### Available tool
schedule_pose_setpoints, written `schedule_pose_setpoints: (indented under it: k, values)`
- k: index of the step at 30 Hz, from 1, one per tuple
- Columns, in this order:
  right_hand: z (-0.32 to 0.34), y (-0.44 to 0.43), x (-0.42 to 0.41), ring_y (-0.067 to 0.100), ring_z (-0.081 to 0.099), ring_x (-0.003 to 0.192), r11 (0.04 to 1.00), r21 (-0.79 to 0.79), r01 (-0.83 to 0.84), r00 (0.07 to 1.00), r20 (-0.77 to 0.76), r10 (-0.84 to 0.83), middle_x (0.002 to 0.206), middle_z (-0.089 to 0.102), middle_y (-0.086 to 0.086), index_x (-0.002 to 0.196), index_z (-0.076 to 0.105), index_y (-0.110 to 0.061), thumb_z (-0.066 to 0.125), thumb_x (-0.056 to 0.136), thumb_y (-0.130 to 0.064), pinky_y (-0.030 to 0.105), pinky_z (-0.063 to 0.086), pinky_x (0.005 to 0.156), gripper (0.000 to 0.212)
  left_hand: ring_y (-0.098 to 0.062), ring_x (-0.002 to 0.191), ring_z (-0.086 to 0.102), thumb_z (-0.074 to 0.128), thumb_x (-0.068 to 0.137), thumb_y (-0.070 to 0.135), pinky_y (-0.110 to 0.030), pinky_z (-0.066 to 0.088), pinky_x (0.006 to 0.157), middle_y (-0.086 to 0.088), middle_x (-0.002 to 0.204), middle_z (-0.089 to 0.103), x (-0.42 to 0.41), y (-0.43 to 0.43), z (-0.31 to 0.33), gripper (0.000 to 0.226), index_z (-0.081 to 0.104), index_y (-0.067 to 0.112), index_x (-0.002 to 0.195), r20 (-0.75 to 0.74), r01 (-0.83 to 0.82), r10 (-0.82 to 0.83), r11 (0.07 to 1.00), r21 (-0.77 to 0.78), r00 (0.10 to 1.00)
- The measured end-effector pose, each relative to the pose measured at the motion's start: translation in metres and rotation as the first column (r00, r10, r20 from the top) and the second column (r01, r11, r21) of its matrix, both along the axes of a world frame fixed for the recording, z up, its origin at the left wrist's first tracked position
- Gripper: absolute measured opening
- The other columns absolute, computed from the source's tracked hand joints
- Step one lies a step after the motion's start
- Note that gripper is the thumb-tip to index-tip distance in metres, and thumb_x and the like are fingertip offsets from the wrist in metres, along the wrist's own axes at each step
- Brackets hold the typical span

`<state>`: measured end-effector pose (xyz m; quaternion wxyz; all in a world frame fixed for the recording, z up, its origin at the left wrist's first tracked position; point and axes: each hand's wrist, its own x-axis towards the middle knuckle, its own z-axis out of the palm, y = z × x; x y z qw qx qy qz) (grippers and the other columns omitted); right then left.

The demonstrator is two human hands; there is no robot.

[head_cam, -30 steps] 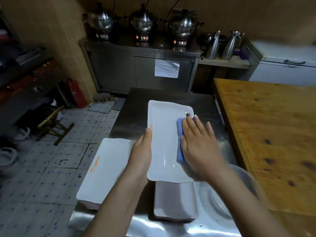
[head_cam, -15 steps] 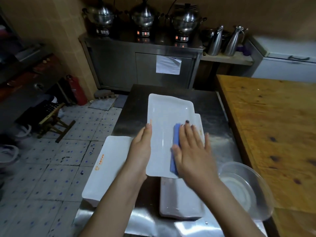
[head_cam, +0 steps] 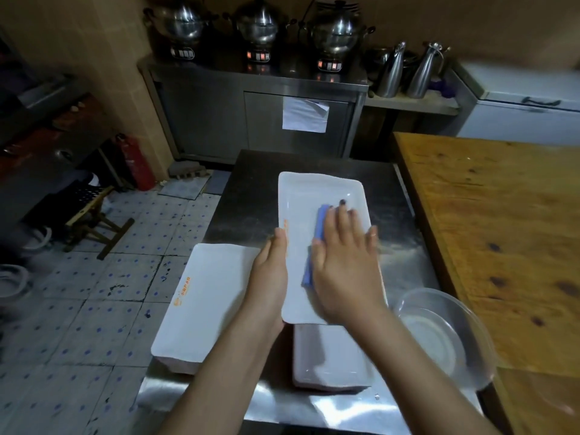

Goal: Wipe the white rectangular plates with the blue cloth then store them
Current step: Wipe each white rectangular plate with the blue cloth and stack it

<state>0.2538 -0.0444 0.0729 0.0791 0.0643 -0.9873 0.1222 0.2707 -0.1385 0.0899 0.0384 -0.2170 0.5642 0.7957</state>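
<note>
Steel tabletop [head_cam: 248,196], wet sheen. Stack of white rectangular plates [head_cam: 207,302] at left edge. Second plate stack [head_cam: 329,356] near front, centre. Clear bowl [head_cam: 439,334] at right, just beside it.

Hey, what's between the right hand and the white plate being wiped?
The blue cloth, pressed flat under the right hand on the white plate, in the head view.

Dim kitchen: tiled floor [head_cam: 94,293], steel cabinet [head_cam: 257,120] at the back wall, wooden table [head_cam: 502,230] beside the steel bench [head_cam: 251,196].
</note>
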Motion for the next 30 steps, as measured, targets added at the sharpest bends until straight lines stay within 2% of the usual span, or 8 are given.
schedule_pose_setpoints:
  k: [3, 6, 12, 17, 21, 24, 27, 30]
  values:
    - [-0.004, -0.020, 0.026, 0.026, 0.013, 0.146, 0.980, -0.028, -0.196, 0.980, -0.021, 0.196, 0.157, 0.018, 0.008, 0.149, 0.022, -0.013, 0.006, 0.087, -0.039, 0.035, -0.003, 0.115, 0.070, -0.014, 0.096, 0.065, 0.035, 0.099, 0.039, -0.029, 0.051, 0.086, -0.001, 0.107, 0.068, 0.002, 0.001, 0.000, 0.033, 0.060, 0.022, 0.112, -0.008, 0.001, 0.000, 0.996, 0.091, 1.000]
    - [-0.011, -0.003, 0.024, 0.026, 0.041, 0.135, 0.983, 0.148, -0.113, 0.984, -0.120, 0.131, 0.143, 0.047, 0.005, 0.138, 0.048, -0.014, 0.029, 0.089, -0.036, 0.043, 0.012, 0.109, 0.056, -0.015, 0.085, 0.067, 0.036, 0.097, 0.043, -0.027, 0.054, 0.071, 0.002, 0.092, 0.070, 0.001, -0.004, -0.003, 0.034, 0.061, 0.023, 0.109, -0.005, 0.018, -0.018, 0.999, 0.048, 1.000]
    - [-0.003, 0.048, -0.012, 0.021, -0.010, 0.146, 0.976, 0.200, 0.086, 0.996, -0.043, -0.079, 0.160, -0.004, 0.003, 0.152, 0.002, -0.018, 0.008, 0.099, -0.039, 0.043, -0.011, 0.115, 0.057, -0.021, 0.089, 0.065, 0.036, 0.096, 0.049, -0.030, 0.053, 0.064, 0.001, 0.099, 0.067, 0.006, -0.008, 0.001, 0.031, 0.057, 0.034, 0.113, -0.001, 0.072, -0.072, 0.994, -0.079, 0.997]
    - [-0.015, 0.032, 0.029, 0.009, -0.019, 0.142, 0.991, -0.030, -0.128, 0.987, 0.090, 0.130, 0.159, -0.008, -0.005, 0.152, -0.001, -0.021, -0.010, 0.081, -0.050, 0.031, -0.013, 0.111, 0.077, -0.021, 0.080, 0.065, 0.037, 0.096, 0.049, -0.027, 0.050, 0.056, -0.001, 0.091, 0.067, 0.002, -0.010, 0.002, 0.031, 0.059, 0.032, 0.109, 0.034, 0.044, -0.041, 0.996, -0.080, 0.999]
    - [-0.009, 0.047, -0.002, 0.022, -0.009, 0.146, 0.998, 0.064, -0.020, 0.998, 0.053, 0.017, 0.160, -0.007, 0.001, 0.152, 0.006, -0.021, 0.013, 0.101, -0.038, 0.039, -0.006, 0.116, 0.055, -0.018, 0.076, 0.065, 0.038, 0.096, 0.046, -0.026, 0.051, 0.056, 0.003, 0.086, 0.067, 0.011, -0.002, -0.002, 0.026, 0.059, 0.032, 0.098, 0.060, 0.095, -0.092, 0.994, -0.046, 0.994]
    - [-0.012, 0.050, -0.001, 0.024, 0.003, 0.146, 0.990, -0.107, 0.090, 0.992, 0.100, -0.079, 0.159, -0.010, 0.005, 0.151, 0.012, -0.024, 0.024, 0.102, -0.033, 0.036, 0.008, 0.117, 0.050, -0.017, 0.074, 0.066, 0.039, 0.096, 0.046, -0.024, 0.052, 0.055, 0.004, 0.082, 0.067, 0.013, -0.002, -0.003, 0.026, 0.059, 0.031, 0.090, 0.072, 0.083, -0.079, 0.996, -0.045, 0.994]
    - [-0.023, 0.043, 0.034, 0.024, 0.018, 0.143, 0.978, -0.207, 0.029, 0.982, 0.191, 0.012, 0.158, -0.010, 0.006, 0.151, 0.008, -0.026, 0.027, 0.103, -0.028, 0.028, 0.030, 0.104, 0.051, -0.016, 0.071, 0.065, 0.038, 0.096, 0.047, -0.022, 0.050, 0.048, 0.005, 0.079, 0.067, 0.010, -0.005, -0.005, 0.026, 0.058, 0.032, 0.091, 0.075, 0.043, -0.040, 0.998, -0.045, 0.996]
    - [-0.029, 0.046, 0.028, 0.024, 0.040, 0.127, 0.944, -0.311, 0.115, 0.966, 0.255, -0.033, 0.152, 0.021, 0.010, 0.149, 0.014, -0.027, 0.029, 0.102, -0.028, 0.029, 0.037, 0.092, 0.049, -0.015, 0.071, 0.064, 0.036, 0.097, 0.047, -0.019, 0.048, 0.042, 0.006, 0.080, 0.065, 0.013, 0.000, -0.011, 0.027, 0.057, 0.031, 0.100, 0.078, 0.045, -0.038, 0.995, -0.088, 0.996]
